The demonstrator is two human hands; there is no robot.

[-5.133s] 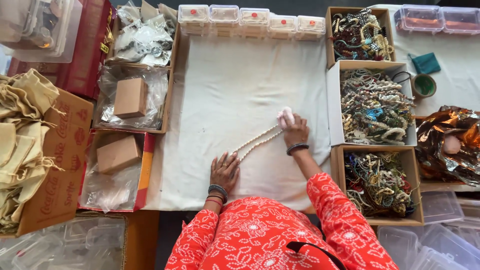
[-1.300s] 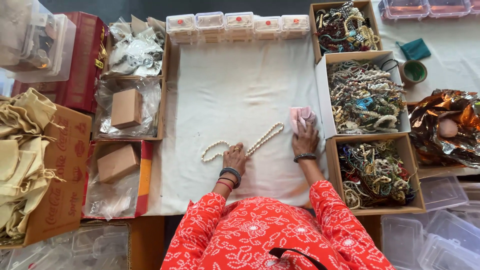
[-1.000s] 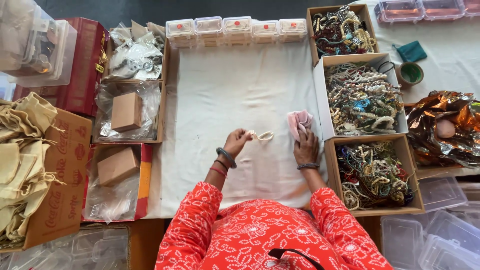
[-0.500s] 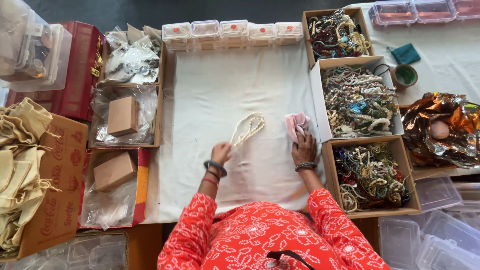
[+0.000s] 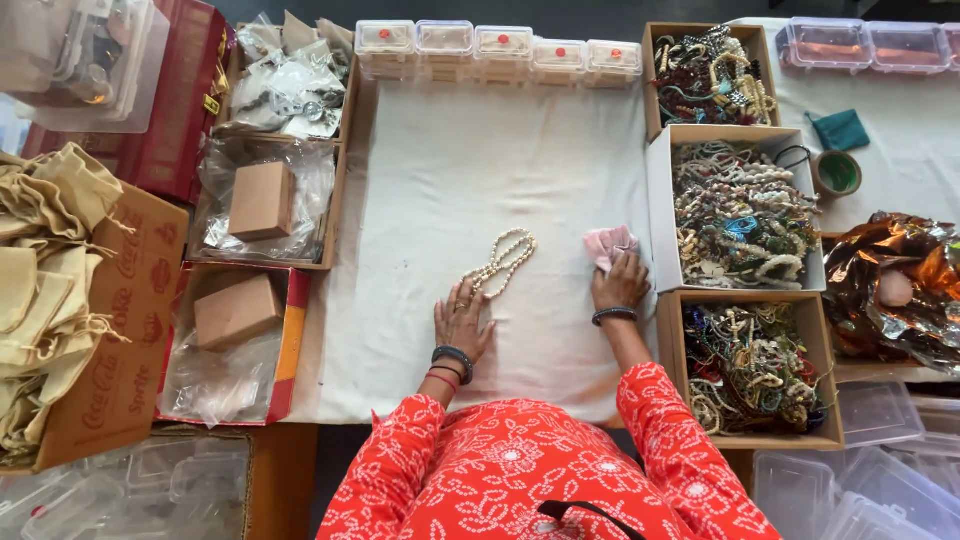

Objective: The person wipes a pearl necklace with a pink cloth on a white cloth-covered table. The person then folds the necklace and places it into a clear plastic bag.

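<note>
A cream pearl necklace (image 5: 503, 259) lies doubled up on the white cloth (image 5: 470, 160) in the middle of the table. My left hand (image 5: 461, 322) rests flat with its fingertips pinning the near end of the strand. My right hand (image 5: 620, 281) grips a crumpled pink cloth (image 5: 607, 245) on the white cloth, a short way right of the necklace and beside the white box.
Three open boxes of tangled beaded jewellery (image 5: 745, 215) line the right side. Small clear lidded boxes (image 5: 500, 42) stand along the far edge. On the left are brown boxes in plastic (image 5: 261, 199), beige drawstring pouches (image 5: 45, 260) and a cardboard carton. Crumpled copper foil (image 5: 890, 280) lies far right.
My left hand lifted the stretched-out necklace, folded it into a doubled loop and laid it down nearer the centre, then flattened on its end. My right hand stayed on the pink cloth.
</note>
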